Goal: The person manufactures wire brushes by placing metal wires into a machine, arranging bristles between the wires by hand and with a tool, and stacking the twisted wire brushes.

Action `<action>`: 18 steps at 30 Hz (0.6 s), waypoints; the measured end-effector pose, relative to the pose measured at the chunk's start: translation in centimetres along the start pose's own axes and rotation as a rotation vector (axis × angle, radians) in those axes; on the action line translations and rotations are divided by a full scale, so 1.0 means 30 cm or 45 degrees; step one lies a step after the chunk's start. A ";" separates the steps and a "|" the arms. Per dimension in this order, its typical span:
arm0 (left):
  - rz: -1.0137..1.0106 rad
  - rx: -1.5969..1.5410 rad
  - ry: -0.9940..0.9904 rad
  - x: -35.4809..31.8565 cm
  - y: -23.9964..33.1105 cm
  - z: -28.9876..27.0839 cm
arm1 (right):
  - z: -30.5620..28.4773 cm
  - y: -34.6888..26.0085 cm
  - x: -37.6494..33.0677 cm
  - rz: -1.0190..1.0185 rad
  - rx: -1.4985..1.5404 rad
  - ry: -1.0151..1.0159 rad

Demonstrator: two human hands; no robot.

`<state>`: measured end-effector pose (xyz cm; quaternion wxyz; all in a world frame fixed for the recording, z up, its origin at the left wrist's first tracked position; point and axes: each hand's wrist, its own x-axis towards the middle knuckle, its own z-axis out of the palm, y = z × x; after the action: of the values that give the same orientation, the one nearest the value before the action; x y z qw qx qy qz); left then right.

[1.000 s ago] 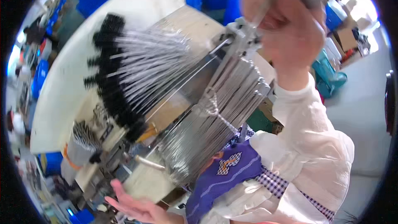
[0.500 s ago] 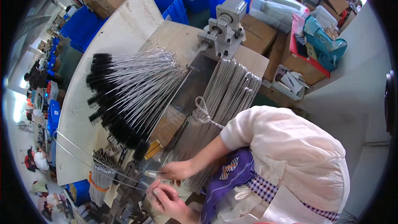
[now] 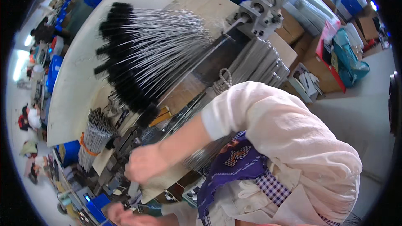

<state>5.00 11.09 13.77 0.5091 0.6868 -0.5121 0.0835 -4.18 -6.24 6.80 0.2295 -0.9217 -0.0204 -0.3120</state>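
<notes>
My right hand (image 3: 144, 164), at the end of the upper forearm, is curled closed over the dark metal fixture at the bench's lower end. Just below it a pale, blurred piece (image 3: 133, 190) shows; I cannot make out what it is. Lower down, my left hand (image 3: 125, 215) is smeared by motion near the bottom edge, and its fingers cannot be read. Above my right hand, a fan of black-bristled wire brushes (image 3: 167, 37) lies spread on the bench. A bundle of twisted wires (image 3: 95, 140) with an orange tie stands to the left of my right hand.
A metal spindle unit (image 3: 266, 10) with a long rod is mounted at the bench's far end. Long straight wires (image 3: 255, 65) lie beside it. A pale curved board (image 3: 79, 75) edges the bench. Boxes and a teal bag (image 3: 349, 58) stand at the right.
My hands have moved apart: the right went left over the fixture, the left down toward the bottom edge. The bent wire loop at my hands is no longer visible. The view has shifted.
</notes>
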 end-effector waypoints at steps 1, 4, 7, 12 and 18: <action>0.248 0.088 0.099 0.038 0.072 0.095 | -0.001 0.026 0.003 0.051 0.102 -0.119; 0.358 0.544 -0.427 0.077 0.146 0.138 | -0.340 0.110 -0.141 0.241 -0.193 -0.079; 0.260 0.616 -0.508 0.029 0.031 0.225 | -0.594 0.285 -0.457 0.246 -0.914 -0.170; -0.226 0.636 -0.980 0.019 -0.086 0.160 | -0.691 0.197 -0.596 0.668 -0.647 -0.331; -0.813 -0.199 -0.934 -0.283 -0.321 0.294 | -0.589 0.207 -0.568 0.344 -0.734 -0.302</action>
<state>5.08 9.01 -1.67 0.3453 0.7532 -0.4265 -0.3627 -26.78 -17.70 6.66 -0.0051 -0.9730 0.1643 -0.1622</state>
